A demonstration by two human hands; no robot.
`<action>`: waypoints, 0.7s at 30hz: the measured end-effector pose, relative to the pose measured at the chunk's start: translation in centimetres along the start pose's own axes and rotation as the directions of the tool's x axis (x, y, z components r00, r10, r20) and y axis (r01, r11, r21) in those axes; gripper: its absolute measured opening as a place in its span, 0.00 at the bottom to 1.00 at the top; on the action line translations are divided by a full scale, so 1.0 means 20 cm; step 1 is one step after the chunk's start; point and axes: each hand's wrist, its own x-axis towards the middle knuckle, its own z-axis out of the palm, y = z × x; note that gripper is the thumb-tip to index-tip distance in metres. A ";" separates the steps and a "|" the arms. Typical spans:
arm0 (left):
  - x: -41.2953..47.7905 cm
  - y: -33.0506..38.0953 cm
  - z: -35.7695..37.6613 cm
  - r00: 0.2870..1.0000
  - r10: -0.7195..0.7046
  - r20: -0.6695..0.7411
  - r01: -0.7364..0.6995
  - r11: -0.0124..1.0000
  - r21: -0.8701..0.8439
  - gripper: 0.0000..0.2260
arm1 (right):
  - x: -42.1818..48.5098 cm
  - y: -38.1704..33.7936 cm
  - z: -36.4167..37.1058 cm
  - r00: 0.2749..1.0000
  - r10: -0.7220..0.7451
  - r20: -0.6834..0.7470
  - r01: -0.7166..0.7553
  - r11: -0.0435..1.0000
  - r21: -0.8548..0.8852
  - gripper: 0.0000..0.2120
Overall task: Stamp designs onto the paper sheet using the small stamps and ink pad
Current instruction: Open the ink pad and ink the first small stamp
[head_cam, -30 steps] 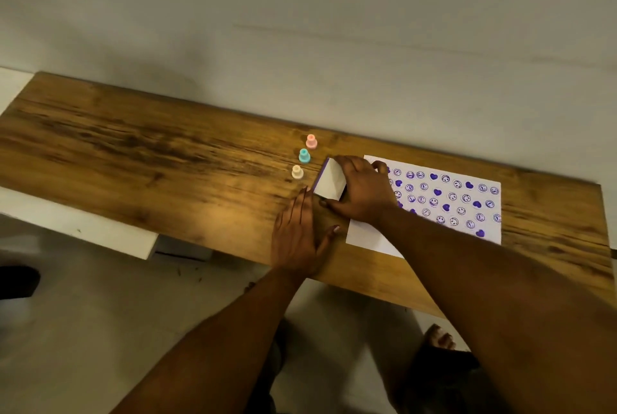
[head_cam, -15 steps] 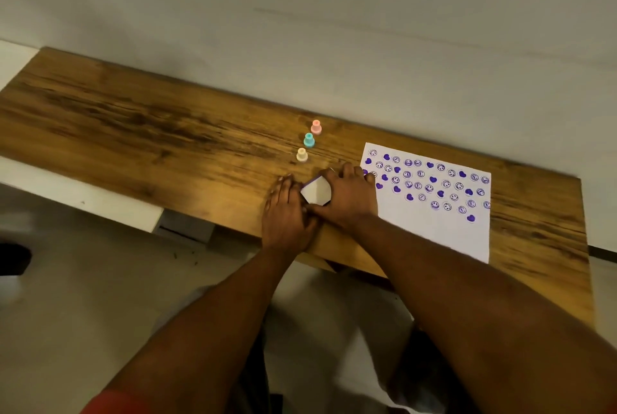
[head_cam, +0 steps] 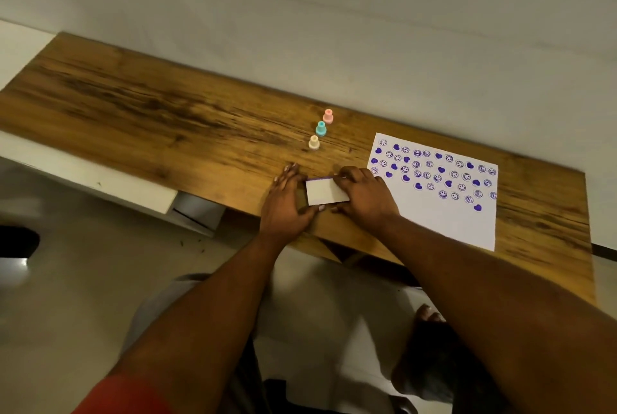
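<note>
A white paper sheet [head_cam: 444, 216] lies on the right part of the wooden table [head_cam: 150, 120], its upper half covered with purple smiley and heart prints. Three small stamps stand in a row left of the sheet: pink [head_cam: 328, 116], teal [head_cam: 321, 128] and cream [head_cam: 314, 142]. The ink pad [head_cam: 325, 192], a flat white case with a purple edge showing, lies near the table's front edge. My left hand [head_cam: 287, 203] holds its left end and my right hand [head_cam: 365, 195] holds its right end, the lid down flat.
A plain wall rises behind the table. A white shelf [head_cam: 100, 180] runs below the table's left front edge. Below, the floor and my bare foot [head_cam: 430, 317] show.
The ink pad's lid, raised a second ago under my right hand, has come down flat. My left hand has moved onto the pad's left end. The camera view has shifted.
</note>
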 end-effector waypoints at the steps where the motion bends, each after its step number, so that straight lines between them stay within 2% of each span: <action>1: 0.00 -0.01 0.00 1.000 0.003 0.011 -0.003 1.000 0.005 0.35 | 0.00 0.02 0.00 1.000 -0.022 -0.011 0.022 1.000 0.000 0.36; 7: 0.00 -0.03 0.00 0.999 0.021 0.026 -0.021 1.000 -0.005 0.34 | 0.04 0.10 -0.01 0.987 -0.153 0.041 0.154 0.988 -0.024 0.34; 11: 0.01 -0.02 -0.01 0.999 0.010 0.050 -0.008 0.999 -0.037 0.34 | 0.07 0.16 -0.07 0.970 -0.228 0.081 0.226 0.974 0.032 0.30; 15: 0.01 -0.02 -0.01 0.999 -0.005 0.047 0.007 0.999 -0.044 0.34 | 0.11 0.19 -0.12 0.969 -0.218 0.113 0.188 0.954 0.233 0.23; 21: 0.01 -0.01 -0.01 0.999 -0.015 0.031 0.016 0.999 -0.046 0.39 | 0.23 0.19 -0.15 0.981 -0.179 0.078 0.139 0.921 0.365 0.18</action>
